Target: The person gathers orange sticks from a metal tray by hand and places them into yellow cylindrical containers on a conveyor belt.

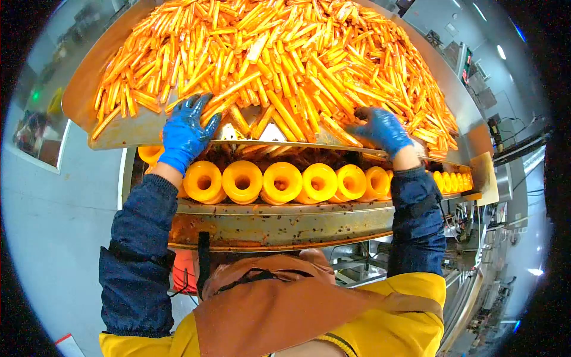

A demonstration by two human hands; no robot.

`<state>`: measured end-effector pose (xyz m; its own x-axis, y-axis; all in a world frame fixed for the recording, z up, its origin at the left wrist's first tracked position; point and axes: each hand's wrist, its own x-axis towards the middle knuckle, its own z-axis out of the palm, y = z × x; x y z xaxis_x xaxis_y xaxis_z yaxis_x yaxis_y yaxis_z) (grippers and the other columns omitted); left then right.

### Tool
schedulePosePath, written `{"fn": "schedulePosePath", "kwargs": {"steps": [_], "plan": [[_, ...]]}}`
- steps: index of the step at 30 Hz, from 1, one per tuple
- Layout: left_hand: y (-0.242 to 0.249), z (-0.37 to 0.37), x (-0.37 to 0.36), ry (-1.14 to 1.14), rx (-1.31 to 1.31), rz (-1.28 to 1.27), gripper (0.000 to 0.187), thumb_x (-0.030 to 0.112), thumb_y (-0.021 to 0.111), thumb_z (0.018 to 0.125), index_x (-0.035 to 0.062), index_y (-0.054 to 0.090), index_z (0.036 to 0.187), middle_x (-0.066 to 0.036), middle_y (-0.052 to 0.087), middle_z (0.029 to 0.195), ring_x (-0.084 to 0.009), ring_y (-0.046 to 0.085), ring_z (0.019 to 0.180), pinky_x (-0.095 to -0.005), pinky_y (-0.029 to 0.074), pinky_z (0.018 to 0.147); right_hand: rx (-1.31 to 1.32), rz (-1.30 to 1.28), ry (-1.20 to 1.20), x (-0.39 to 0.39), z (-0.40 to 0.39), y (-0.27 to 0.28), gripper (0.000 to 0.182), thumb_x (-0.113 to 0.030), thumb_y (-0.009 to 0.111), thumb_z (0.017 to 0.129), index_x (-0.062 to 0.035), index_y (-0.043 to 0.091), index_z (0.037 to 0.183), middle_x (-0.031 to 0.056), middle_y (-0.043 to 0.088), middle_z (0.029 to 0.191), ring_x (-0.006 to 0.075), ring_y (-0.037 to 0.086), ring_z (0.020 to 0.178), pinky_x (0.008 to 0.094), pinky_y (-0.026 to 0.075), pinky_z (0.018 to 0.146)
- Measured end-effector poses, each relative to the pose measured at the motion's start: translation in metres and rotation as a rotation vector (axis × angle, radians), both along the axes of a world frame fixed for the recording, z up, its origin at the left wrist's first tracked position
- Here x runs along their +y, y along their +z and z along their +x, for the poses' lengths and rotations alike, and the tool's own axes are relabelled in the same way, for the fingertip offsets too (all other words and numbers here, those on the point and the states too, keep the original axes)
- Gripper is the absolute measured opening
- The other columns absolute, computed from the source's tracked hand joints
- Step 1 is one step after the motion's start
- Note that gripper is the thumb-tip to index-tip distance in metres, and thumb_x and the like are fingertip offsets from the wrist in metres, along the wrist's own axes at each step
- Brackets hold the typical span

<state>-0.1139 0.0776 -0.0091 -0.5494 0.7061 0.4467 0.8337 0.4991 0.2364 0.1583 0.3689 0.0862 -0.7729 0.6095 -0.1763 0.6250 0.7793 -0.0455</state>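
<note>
A large heap of glossy orange sticks [279,59] lies spread over a metal tray [128,135]. My left hand [189,130], in a wet blue glove, reaches over the tray's near edge with its fingers apart against the sticks at the left front. On the other side, my right hand [383,128], gloved alike, rests at the right front of the heap, its thumb and fingers apart beside several sticks. Just below the tray runs a row of yellow funnel-shaped cups [282,183], their round openings facing me.
A stained metal ledge [285,229] runs under the cups, close to my brown apron [267,309]. A light board [486,178] stands at the tray's right end. Machinery and metal frames [476,285] fill the right side; a pale wall is at left.
</note>
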Motion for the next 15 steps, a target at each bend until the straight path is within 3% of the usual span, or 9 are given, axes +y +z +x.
{"fn": "schedulePosePath", "kwargs": {"steps": [2,3,4,7,8,10,13,15], "plan": [[0.002,0.001,0.001,0.013,-0.017,-0.03,0.051,0.044,0.059,0.084,0.0161,0.055,0.127,-0.015,0.054,0.127,-0.034,0.05,0.116,-0.0426,0.04,0.1,0.029,0.175,0.107,0.002,-0.002,-0.043,0.063,-0.039,0.07,0.072,-0.0025,0.055,0.121,0.0193,0.062,0.112,0.034,0.06,0.103,0.0414,0.048,0.089],[0.004,0.003,0.001,0.024,-0.03,-0.041,0.051,0.044,0.059,0.084,0.0167,0.054,0.127,-0.015,0.054,0.127,-0.0336,0.05,0.116,-0.0425,0.04,0.1,-0.005,0.229,0.1,0.006,-0.013,-0.046,0.058,-0.039,0.069,0.073,-0.0042,0.056,0.118,0.0223,0.065,0.1,0.0343,0.063,0.095,0.0429,0.05,0.084],[0.005,0.004,0.002,0.023,-0.028,-0.042,0.051,0.044,0.059,0.084,0.0167,0.054,0.127,-0.015,0.054,0.127,-0.0336,0.05,0.116,-0.0425,0.04,0.1,-0.003,0.229,0.098,0.011,-0.016,-0.047,0.058,-0.039,0.069,0.073,-0.0042,0.056,0.118,0.0223,0.065,0.1,0.0343,0.063,0.095,0.0429,0.05,0.084],[0.005,0.004,0.0,0.019,-0.029,-0.033,0.051,0.045,0.059,0.084,0.0168,0.054,0.127,-0.015,0.054,0.127,-0.0334,0.05,0.116,-0.0425,0.04,0.1,0.247,0.11,0.033,0.027,-0.014,-0.05,0.056,-0.031,0.069,0.07,-0.0004,0.057,0.116,0.0249,0.063,0.103,0.0382,0.061,0.098,0.042,0.05,0.086],[0.006,0.004,0.0,0.028,-0.024,-0.038,0.051,0.044,0.059,0.084,0.0168,0.054,0.127,-0.014,0.054,0.127,-0.0331,0.05,0.116,-0.0425,0.04,0.1,0.185,-0.018,-0.042,0.038,-0.012,-0.045,0.055,-0.029,0.069,0.07,0.0005,0.057,0.116,0.0229,0.064,0.103,0.0348,0.063,0.097,0.0387,0.05,0.085],[0.005,0.004,0.0,0.037,-0.02,-0.043,0.051,0.044,0.059,0.084,0.0168,0.054,0.127,-0.014,0.054,0.127,-0.0329,0.05,0.116,-0.0425,0.04,0.1,0.688,-0.288,-0.223,0.043,-0.005,-0.054,0.049,-0.024,0.069,0.072,0.001,0.059,0.113,0.0164,0.067,0.098,0.0267,0.065,0.089,0.0343,0.05,0.08],[0.001,0.002,0.0,0.023,0.004,-0.026,0.05,0.044,0.059,0.084,0.0165,0.055,0.126,-0.014,0.055,0.126,-0.0328,0.051,0.115,-0.0423,0.04,0.099,1.169,-0.765,-0.302,0.046,0.01,-0.043,0.03,-0.016,0.068,0.079,-0.003,0.062,0.105,0.0052,0.065,0.089,0.0163,0.06,0.076,0.0286,0.049,0.07],[0.001,0.002,0.001,0.02,0.027,-0.013,0.049,0.044,0.059,0.084,0.0161,0.056,0.125,-0.014,0.056,0.125,-0.0329,0.052,0.114,-0.042,0.041,0.099,1.465,-0.985,-0.319,0.029,0.014,-0.042,0.025,-0.01,0.067,0.081,-0.0054,0.06,0.105,0.004,0.063,0.089,0.0165,0.061,0.078,0.03,0.05,0.071]]}}
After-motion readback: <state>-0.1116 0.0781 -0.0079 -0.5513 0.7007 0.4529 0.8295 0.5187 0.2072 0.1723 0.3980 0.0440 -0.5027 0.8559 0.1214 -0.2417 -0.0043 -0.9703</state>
